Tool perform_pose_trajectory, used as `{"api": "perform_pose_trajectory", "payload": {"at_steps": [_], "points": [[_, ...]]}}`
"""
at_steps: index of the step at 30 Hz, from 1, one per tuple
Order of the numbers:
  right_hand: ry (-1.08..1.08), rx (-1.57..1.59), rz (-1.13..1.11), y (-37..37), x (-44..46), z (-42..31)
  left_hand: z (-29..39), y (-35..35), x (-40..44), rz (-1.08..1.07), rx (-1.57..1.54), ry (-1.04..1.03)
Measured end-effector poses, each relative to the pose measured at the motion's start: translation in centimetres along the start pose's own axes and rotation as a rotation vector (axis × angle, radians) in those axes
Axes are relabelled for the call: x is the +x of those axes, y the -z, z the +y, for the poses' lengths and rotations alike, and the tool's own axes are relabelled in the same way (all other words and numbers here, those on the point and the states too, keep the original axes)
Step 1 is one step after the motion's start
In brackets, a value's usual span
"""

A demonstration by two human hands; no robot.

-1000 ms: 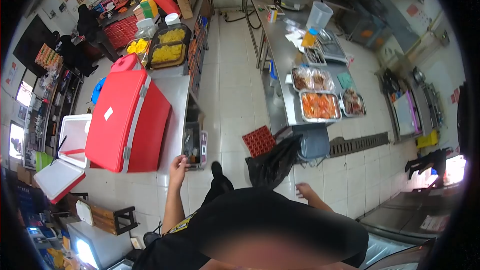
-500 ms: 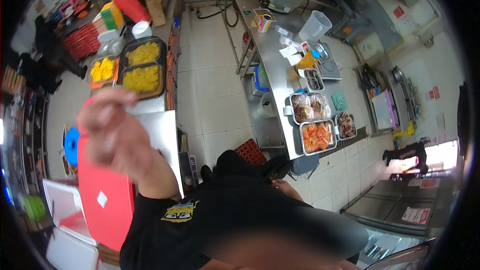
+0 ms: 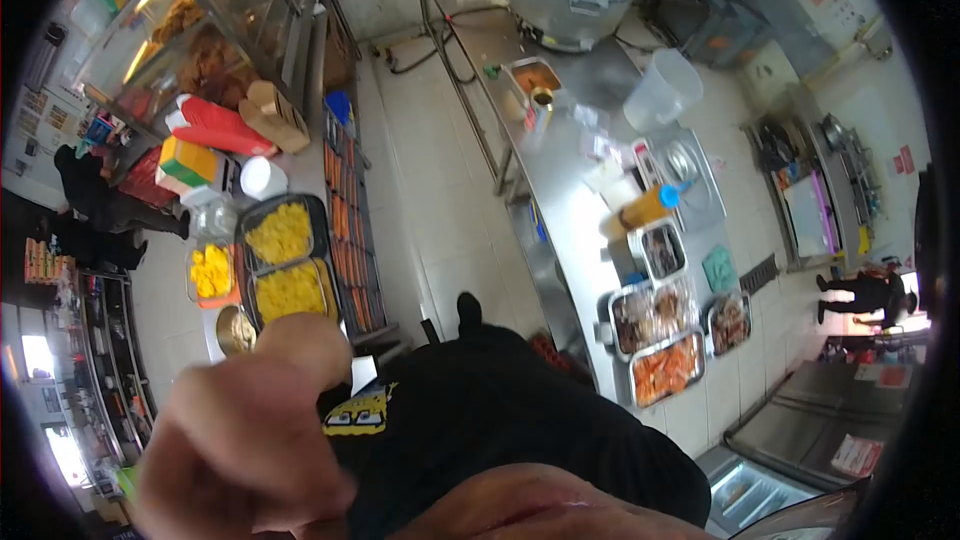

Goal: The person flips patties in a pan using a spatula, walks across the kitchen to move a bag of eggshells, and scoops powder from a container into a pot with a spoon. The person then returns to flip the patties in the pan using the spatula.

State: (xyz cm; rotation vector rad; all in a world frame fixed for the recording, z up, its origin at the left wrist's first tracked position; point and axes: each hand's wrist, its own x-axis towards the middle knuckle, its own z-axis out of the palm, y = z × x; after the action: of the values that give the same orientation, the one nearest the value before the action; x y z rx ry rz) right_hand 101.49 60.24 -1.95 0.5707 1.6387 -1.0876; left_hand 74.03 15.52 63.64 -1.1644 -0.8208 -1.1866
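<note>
Item one: your left hand [image 3: 250,430], large and blurred in the left foreground, its fingers curled inward. Whether that grip pinched anything could not be told. Your right hand lay outside the view, so its grip could not be told either.

Nearest to the left hand in view: yellow food [image 3: 280,233] in two adjoining dark trays [image 3: 321,228] on the left tabletop [image 3: 305,172]. Your hand overlapped the edge of the lower one; contact could not be judged. A metal bowl [image 3: 235,330], partly covered by your hand, stood just beside them.

Around the trays: brighter yellow pieces [image 3: 210,272] in a clear container to the left; a white tub [image 3: 264,178] just beyond; a green-and-yellow box [image 3: 190,163], a red packet [image 3: 228,128] and a brown carton [image 3: 275,115] farther back. Beyond these stood a glass display case [image 3: 190,40].

Under your view: your black shirt [image 3: 500,410], bearing a yellow cartoon patch [image 3: 360,412].

Across the aisle, on the right tabletop [image 3: 570,260]: orange food [image 3: 668,368] in a metal tray, bagged brown food [image 3: 655,318], a blue-capped bottle [image 3: 645,208], a green cloth [image 3: 719,268], a clear pitcher [image 3: 665,88] and a large lidded pot [image 3: 570,0].

Farther off: a person [image 3: 865,298] in dark clothing, at right.
</note>
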Motion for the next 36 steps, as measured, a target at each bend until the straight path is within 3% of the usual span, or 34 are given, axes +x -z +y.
{"api": "perform_pose_trajectory", "payload": {"at_steps": [2, 3, 4, 7, 10, 12, 14, 15, 18, 20, 22, 28, 29, 32, 35, 36], "points": [[-0.044, -0.034, -0.088, 2.5, 3.0, -6.6, -4.8, -1.5, 0.5, 0.186, 0.225, -0.324], [-0.086, -0.050, -0.141, 3.8, 4.8, -10.1, -6.0, -0.8, -0.1, 0.179, 0.234, -0.333], [-0.139, -0.063, -0.193, 5.3, 6.6, -14.1, -6.4, 0.6, -0.9, 0.114, -0.030, -0.186], [-0.176, -0.115, -0.281, 8.7, 11.2, -27.0, -11.9, 0.6, -2.1, -0.076, -0.407, 0.084], [0.111, -0.119, -0.163, 11.4, 12.9, -39.4, -17.1, 1.8, -3.2, -0.242, -0.434, 0.202], [0.121, -0.072, -0.156, 13.4, 12.2, -46.3, -20.8, 2.4, -3.6, 0.067, 0.260, -0.320], [0.125, -0.030, -0.143, 15.7, 13.3, -49.8, -24.9, 4.1, -5.2, 0.125, 0.249, -0.385], [0.048, -0.070, -0.231, 16.9, 13.8, -50.7, -27.0, 4.3, -6.1, 0.162, -0.125, -0.230], [-0.104, -0.077, -0.321, 18.3, 14.0, -50.0, -34.1, 8.6, -9.4, 0.087, -0.611, -0.026], [-0.099, 0.009, -0.311, 19.0, 16.8, -43.9, -39.7, 11.6, -11.2, 0.001, -0.380, 0.068], [-0.111, 0.054, -0.172, 20.0, 15.1, -43.9, -46.3, 14.3, -13.0, -0.068, -0.282, 0.143], [-0.077, 0.424, 0.211, 22.9, 13.9, -54.2, -65.0, 14.0, -21.8, -0.110, -0.395, 0.474], [-0.074, 0.481, 0.242, 23.5, 14.1, -56.5, -68.0, 13.5, -23.8, -0.188, -0.424, 0.460], [-0.033, 0.626, 0.336, 24.3, 16.1, -61.5, -74.3, 11.7, -28.7, -0.627, -0.429, 0.773], [-0.042, 0.720, 0.352, 24.5, 19.6, -65.1, -79.7, 10.8, -38.3, -1.066, -0.371, 1.130], [-0.056, 0.738, 0.332, 24.4, 21.1, -66.0, -81.2, 11.6, -42.8, -1.244, -0.315, 1.159]]}}
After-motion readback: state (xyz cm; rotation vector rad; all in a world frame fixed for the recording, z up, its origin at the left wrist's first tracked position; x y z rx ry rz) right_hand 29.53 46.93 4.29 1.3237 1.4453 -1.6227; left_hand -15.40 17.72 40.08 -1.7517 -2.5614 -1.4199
